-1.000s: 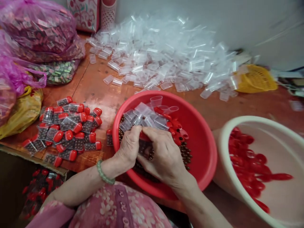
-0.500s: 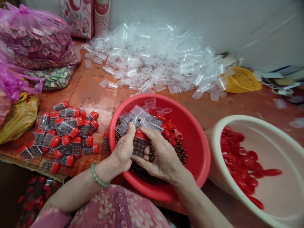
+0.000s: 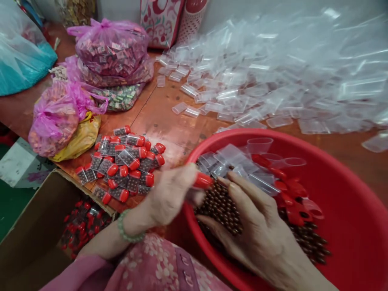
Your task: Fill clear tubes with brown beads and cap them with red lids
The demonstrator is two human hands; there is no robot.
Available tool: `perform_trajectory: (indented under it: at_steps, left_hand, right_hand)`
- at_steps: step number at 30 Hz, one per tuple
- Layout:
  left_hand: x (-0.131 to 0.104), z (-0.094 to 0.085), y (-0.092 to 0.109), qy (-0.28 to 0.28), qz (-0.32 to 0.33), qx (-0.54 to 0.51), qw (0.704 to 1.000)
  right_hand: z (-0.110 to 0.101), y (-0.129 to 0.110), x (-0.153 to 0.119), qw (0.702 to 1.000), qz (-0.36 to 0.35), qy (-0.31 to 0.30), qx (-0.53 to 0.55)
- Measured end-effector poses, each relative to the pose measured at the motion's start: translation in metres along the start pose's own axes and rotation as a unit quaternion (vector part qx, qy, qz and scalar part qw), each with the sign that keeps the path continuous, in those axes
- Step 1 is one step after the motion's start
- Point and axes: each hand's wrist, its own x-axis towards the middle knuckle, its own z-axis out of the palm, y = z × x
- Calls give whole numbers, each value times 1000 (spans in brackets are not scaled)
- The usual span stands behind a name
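My left hand (image 3: 169, 196), blurred, holds a red-capped tube (image 3: 202, 181) at the left rim of the red basin (image 3: 342, 178). Inside the basin, my right hand (image 3: 257, 218) rests over dark brown beads (image 3: 221, 206), its fingers apart and nothing visible between them. Clear plastic sleeves (image 3: 233, 157) and red caps (image 3: 295, 194) lie among the beads. To the left, a pile of filled tubes with red caps (image 3: 124, 163) sits on the wooden table (image 3: 160, 121).
A cardboard box (image 3: 33, 226) below the table edge holds more filled tubes. Pink bags (image 3: 110, 48) and a yellow bag (image 3: 80, 139) stand at the left. A large heap of clear sleeves (image 3: 257, 81) spreads along the wall.
The view has turned left, bringing the cardboard box into sight. My left hand has moved away from my right hand with the tube; my right hand has let go of it.
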Motion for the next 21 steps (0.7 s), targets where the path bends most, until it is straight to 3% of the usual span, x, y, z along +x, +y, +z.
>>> perform_trajectory:
  at_steps: [1,2,3,4,5,7,8,10,12,15,18,21]
  left_hand:
    - [-7,-17,5,42,35,28,998]
    - [-13,-35,8,144,108,125,976]
    - [-18,-54,10,250,154,234,927]
    - [-21,-72,11,354,167,328,860]
    - [-22,-90,10,416,149,412,797]
    - [-20,-119,5,492,105,520,690]
    - [-18,-129,2,483,95,559,667]
    - [-13,-137,-4,438,116,585,673]
    - [-8,-129,-7,424,176,569,682]
    - [2,-92,-6,397,300,508,703]
    - [19,-47,-7,258,381,448,766]
    - [37,-12,-14,187,397,382,813]
  right_hand:
    - [-2,2,-1,1000,16,-8,-14]
    - [-5,5,-3,999,33,-18,-28]
    - [-8,9,-5,997,52,-34,-42]
    - [-12,13,-8,995,71,-50,-56]
    - [-15,18,-11,991,90,-63,-71]
    - [-22,28,-17,983,128,-70,-109]
    - [-25,33,-18,978,147,-70,-127]
    - [-28,41,-19,972,173,-69,-144]
    - [-28,46,-15,970,186,-91,-128]
    - [-22,50,-5,969,187,-145,-77]
    - [-8,51,10,967,152,-199,-47]
    - [8,53,28,963,87,-255,-25]
